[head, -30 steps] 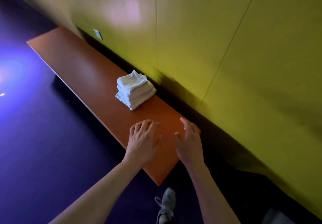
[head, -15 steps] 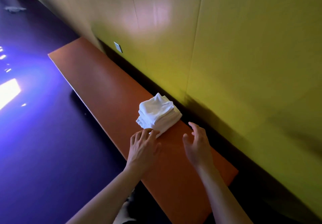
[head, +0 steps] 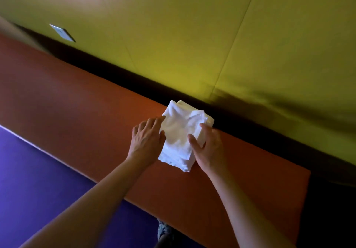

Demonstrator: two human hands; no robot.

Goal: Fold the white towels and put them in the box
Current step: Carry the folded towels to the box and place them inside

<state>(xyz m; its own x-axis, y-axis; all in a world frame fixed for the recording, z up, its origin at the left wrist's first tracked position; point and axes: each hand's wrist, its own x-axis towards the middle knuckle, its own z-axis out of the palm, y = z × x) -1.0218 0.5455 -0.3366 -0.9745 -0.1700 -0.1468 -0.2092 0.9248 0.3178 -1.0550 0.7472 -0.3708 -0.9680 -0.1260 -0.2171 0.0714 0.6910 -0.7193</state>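
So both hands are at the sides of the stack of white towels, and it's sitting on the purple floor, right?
Not the floor. In the head view both hands, left and right, flank the stack of white towels, but it sits on the orange bench.

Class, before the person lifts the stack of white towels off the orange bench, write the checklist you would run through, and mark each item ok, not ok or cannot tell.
1. Left hand against the left side of the stack of white towels: ok.
2. Right hand against its right side, thumb on top: ok.
3. Fingers curled under the stack for a lift: cannot tell, the towels hide them.
4. Stack resting fully on the orange bench: ok.
5. Towels neatly folded: not ok, the top layer is rumpled.
6. Box in view to receive them: not ok, none is seen.
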